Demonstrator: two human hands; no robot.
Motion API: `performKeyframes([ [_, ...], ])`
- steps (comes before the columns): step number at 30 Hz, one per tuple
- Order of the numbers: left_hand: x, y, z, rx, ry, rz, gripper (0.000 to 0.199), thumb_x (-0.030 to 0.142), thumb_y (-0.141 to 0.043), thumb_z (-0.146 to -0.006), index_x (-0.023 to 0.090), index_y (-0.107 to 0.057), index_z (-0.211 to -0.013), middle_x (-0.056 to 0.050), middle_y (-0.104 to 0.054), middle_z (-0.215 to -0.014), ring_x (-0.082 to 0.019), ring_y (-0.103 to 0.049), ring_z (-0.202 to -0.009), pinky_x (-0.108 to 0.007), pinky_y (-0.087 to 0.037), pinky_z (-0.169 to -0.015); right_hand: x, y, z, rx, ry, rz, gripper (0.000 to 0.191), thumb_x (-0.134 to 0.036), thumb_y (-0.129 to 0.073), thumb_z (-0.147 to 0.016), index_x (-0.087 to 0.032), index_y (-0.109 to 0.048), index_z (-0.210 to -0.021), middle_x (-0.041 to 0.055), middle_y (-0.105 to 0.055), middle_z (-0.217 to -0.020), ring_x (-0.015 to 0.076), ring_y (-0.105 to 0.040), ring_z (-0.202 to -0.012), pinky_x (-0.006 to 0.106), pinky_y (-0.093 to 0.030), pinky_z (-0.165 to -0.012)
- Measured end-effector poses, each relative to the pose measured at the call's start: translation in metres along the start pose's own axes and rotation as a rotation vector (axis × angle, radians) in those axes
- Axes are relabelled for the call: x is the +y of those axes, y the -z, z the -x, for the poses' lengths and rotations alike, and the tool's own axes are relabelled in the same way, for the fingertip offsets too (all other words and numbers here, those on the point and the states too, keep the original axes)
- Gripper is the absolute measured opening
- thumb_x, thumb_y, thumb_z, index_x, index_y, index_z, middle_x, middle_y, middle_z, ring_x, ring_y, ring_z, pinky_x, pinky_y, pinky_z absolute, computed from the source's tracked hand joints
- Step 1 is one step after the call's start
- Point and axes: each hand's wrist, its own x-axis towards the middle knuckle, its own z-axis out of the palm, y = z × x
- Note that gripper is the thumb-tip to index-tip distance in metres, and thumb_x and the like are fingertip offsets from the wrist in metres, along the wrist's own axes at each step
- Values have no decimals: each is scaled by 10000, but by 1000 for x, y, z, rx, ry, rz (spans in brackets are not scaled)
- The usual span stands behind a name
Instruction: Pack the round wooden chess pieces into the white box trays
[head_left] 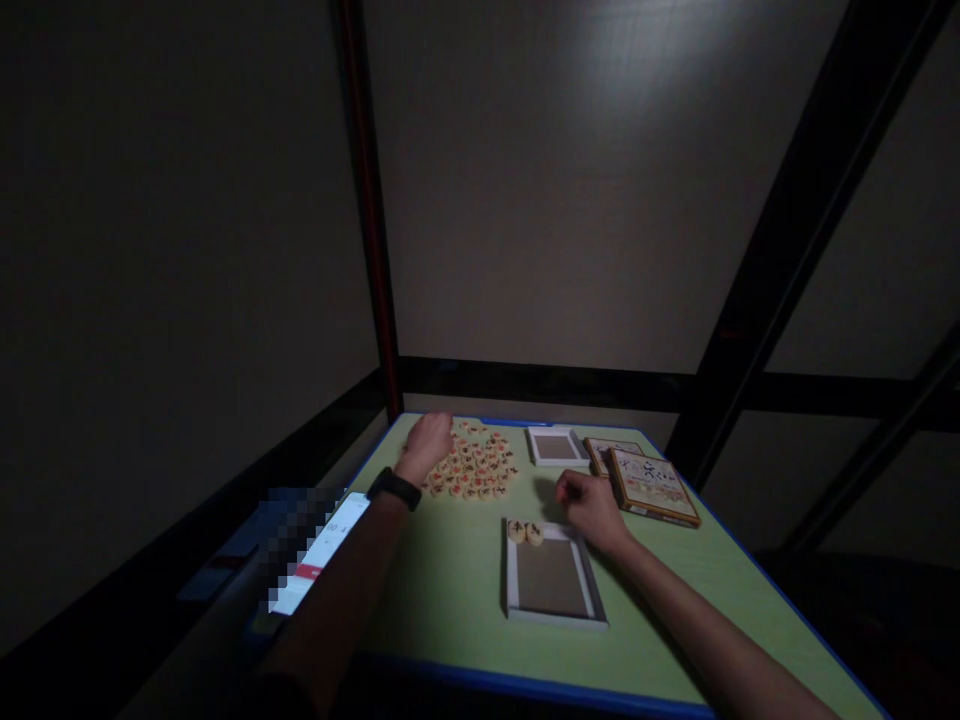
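Many round wooden pieces with red or black characters (472,467) lie spread at the back left of the green table. My left hand (429,440), with a black band on its wrist, reaches over their left edge with fingers curled; its fingertips are hidden. Above the table, just past the near box's top right corner, my right hand (589,503) has its fingers curled together; whether a piece is between them is too small to tell. The near open box (596,597) holds two pieces (526,532) side by side in its top left corner.
Another open box (556,463) stands at the back. Two patterned box lids (654,487) overlap on the right. A lit phone screen (322,553) is beside my left forearm. The table (442,590) has a blue edge, with panelled walls behind and left.
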Motion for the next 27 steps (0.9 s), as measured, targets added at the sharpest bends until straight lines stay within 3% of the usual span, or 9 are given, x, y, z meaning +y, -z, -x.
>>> performKeyframes([
  [5,-25,-5,-45,-159,25,-61,387,79,-578,-791,164,-702,-1148,-169,-702,-1194,-270,-663,-1111,-293,-511,-889,1,3,6,73,13,-45,290,-25,-450,-620,-191,-666,-717,-4,-686,-633,165,-637,-614,232,-424,-611],
  [10,-28,-19,-60,-241,-21,-74,403,79,-587,-778,238,-722,-1123,-100,-713,-1204,-227,-658,-1133,-260,-503,-903,-4,2,10,25,47,26,319,9,-462,-614,-182,-679,-747,17,-703,-673,181,-654,-659,242,-424,-641],
  [15,-29,-21,-59,-222,-6,-98,397,137,-571,-821,239,-687,-1186,-119,-729,-1148,-249,-681,-1075,-324,-519,-894,-5,-1,10,-18,61,71,349,8,-472,-627,-187,-705,-797,15,-717,-690,174,-652,-650,233,-413,-623],
  [22,-23,-14,-48,-135,-66,-126,335,211,-498,-896,233,-680,-1176,-127,-698,-1204,-270,-639,-1141,-337,-492,-918,0,0,8,4,63,122,379,5,-470,-638,-186,-725,-845,26,-742,-737,180,-665,-683,240,-426,-652],
  [27,-8,-7,-20,-97,-317,-39,333,270,-560,-894,262,-667,-1210,-71,-705,-1194,-223,-628,-1128,-275,-461,-949,-1,1,8,8,70,155,382,-11,-501,-675,-191,-729,-922,29,-750,-768,190,-674,-710,250,-431,-670],
])
